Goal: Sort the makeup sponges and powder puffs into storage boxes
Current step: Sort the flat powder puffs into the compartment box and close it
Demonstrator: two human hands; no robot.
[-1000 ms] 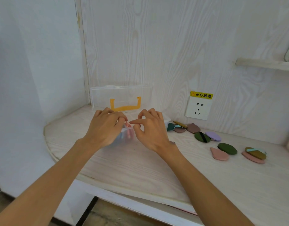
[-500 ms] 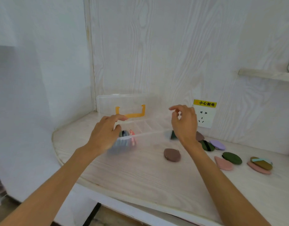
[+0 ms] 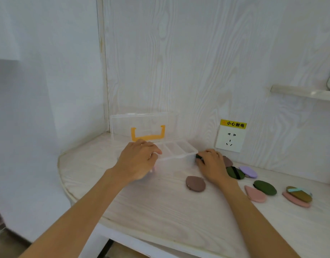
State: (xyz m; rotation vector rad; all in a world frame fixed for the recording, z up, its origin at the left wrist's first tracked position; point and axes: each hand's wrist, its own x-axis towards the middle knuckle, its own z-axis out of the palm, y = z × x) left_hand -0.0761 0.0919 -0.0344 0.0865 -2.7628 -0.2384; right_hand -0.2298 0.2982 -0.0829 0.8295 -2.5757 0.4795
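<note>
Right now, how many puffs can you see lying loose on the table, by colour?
Brown: 2
Dark green: 3, the last under the right hand
Purple: 1
Pink: 2
Olive: 1
Total: 9

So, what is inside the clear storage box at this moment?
The right-hand compartments of the clear storage box look empty. The left hand covers the left end, so its contents cannot be seen. The right hand pinches a dark green puff outside the box's right end.
</note>
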